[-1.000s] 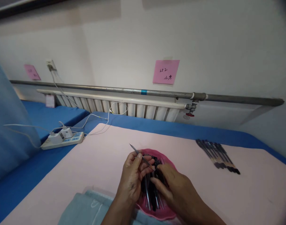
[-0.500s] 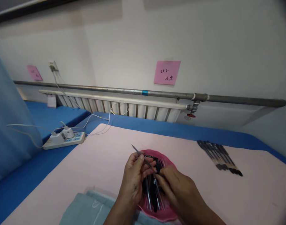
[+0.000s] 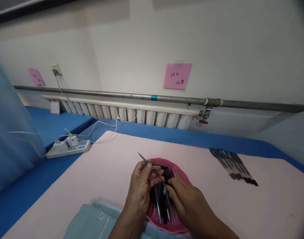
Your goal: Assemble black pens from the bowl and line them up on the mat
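Note:
My left hand (image 3: 139, 186) is closed on a slim pen (image 3: 155, 171), pinching it between thumb and fingers. Its bare pointed tip sticks out up and to the left. At the pen's lower end, the thumb and forefinger of my right hand (image 3: 188, 197) press together; exactly what they cover is hidden. Both hands are over a pink bowl (image 3: 178, 228) holding black pen parts (image 3: 162, 207) and clear tubes (image 3: 157, 205). To the right, several dark pens (image 3: 233, 164) lie side by side in a slanted row.
Pale pink sheeting (image 3: 112, 162) covers the blue bed (image 3: 187, 137). A folded grey-blue cloth (image 3: 92, 220) lies at the front. On the left are a power strip (image 3: 67, 149) with chargers and cables, and a blue curtain (image 3: 10, 132). Behind runs a radiator (image 3: 149, 118) under a metal pipe (image 3: 132, 95).
Both hands and the pen have shifted very slightly to the left. Their grip looks the same.

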`<state>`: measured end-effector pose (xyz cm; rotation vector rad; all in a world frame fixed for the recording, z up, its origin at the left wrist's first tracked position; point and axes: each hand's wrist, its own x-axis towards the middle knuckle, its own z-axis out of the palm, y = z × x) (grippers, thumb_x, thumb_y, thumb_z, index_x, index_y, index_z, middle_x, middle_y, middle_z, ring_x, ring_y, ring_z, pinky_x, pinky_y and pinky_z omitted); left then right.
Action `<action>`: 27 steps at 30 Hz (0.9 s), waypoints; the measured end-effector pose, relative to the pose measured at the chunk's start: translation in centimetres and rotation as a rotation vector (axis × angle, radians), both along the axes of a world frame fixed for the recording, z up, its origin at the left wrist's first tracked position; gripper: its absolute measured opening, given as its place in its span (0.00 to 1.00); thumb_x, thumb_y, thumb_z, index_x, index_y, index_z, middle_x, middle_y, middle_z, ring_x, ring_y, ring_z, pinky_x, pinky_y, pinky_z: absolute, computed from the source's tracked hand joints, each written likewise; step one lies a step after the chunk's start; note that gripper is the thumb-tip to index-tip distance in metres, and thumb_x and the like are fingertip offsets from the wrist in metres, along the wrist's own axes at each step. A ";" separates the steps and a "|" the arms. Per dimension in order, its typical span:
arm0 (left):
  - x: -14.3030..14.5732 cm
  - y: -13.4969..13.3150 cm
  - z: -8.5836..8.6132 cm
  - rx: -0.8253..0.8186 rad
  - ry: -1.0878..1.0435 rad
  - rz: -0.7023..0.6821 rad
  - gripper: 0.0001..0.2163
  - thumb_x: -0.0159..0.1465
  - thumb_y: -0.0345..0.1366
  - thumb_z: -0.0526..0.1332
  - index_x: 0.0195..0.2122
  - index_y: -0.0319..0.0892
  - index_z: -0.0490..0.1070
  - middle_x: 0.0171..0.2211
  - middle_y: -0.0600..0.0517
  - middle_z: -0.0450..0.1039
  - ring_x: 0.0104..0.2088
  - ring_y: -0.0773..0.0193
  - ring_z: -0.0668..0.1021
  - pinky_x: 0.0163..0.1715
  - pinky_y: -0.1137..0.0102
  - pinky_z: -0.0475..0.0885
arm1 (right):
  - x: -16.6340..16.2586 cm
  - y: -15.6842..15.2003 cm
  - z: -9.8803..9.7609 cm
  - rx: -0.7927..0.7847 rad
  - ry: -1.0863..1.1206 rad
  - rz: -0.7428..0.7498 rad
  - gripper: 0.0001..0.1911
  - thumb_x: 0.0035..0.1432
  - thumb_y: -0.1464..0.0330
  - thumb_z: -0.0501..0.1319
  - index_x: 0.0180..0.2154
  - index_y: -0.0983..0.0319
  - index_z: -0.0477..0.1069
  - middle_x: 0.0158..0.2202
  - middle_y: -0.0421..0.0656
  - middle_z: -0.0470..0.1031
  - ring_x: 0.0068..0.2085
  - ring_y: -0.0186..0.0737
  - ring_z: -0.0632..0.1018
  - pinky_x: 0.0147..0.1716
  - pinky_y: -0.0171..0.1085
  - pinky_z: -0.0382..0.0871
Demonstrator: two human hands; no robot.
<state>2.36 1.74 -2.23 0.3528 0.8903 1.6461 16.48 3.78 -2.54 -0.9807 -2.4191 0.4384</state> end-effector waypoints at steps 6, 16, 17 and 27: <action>-0.2 0.2 -0.1 0.006 0.018 -0.011 0.09 0.56 0.37 0.64 0.34 0.39 0.66 0.27 0.49 0.76 0.30 0.63 0.79 0.31 0.70 0.74 | -0.2 0.1 0.7 -0.287 0.175 -0.012 0.13 0.62 0.66 0.49 0.24 0.58 0.61 0.23 0.39 0.69 0.25 0.38 0.72 0.24 0.37 0.67; 0.5 -0.3 -0.1 0.024 0.079 -0.215 0.10 0.51 0.35 0.68 0.33 0.38 0.73 0.29 0.51 0.76 0.29 0.67 0.77 0.33 0.72 0.70 | -0.3 -0.1 1.2 -0.366 0.177 -0.073 0.07 0.57 0.67 0.54 0.33 0.58 0.71 0.31 0.41 0.76 0.31 0.41 0.76 0.31 0.39 0.68; 0.3 -0.3 0.0 0.027 0.118 -0.229 0.10 0.51 0.35 0.68 0.34 0.38 0.74 0.30 0.50 0.77 0.31 0.66 0.77 0.34 0.72 0.70 | -0.3 0.0 1.3 -0.396 0.200 -0.075 0.07 0.57 0.67 0.54 0.33 0.58 0.71 0.30 0.40 0.76 0.31 0.40 0.76 0.30 0.38 0.68; -5.2 -0.3 0.1 -0.114 0.684 -0.027 0.08 0.53 0.39 0.63 0.28 0.39 0.72 0.21 0.56 0.70 0.22 0.70 0.70 0.24 0.74 0.64 | 0.8 1.5 2.0 -0.631 0.440 -0.192 0.08 0.53 0.65 0.54 0.27 0.60 0.68 0.21 0.35 0.67 0.24 0.35 0.69 0.25 0.34 0.63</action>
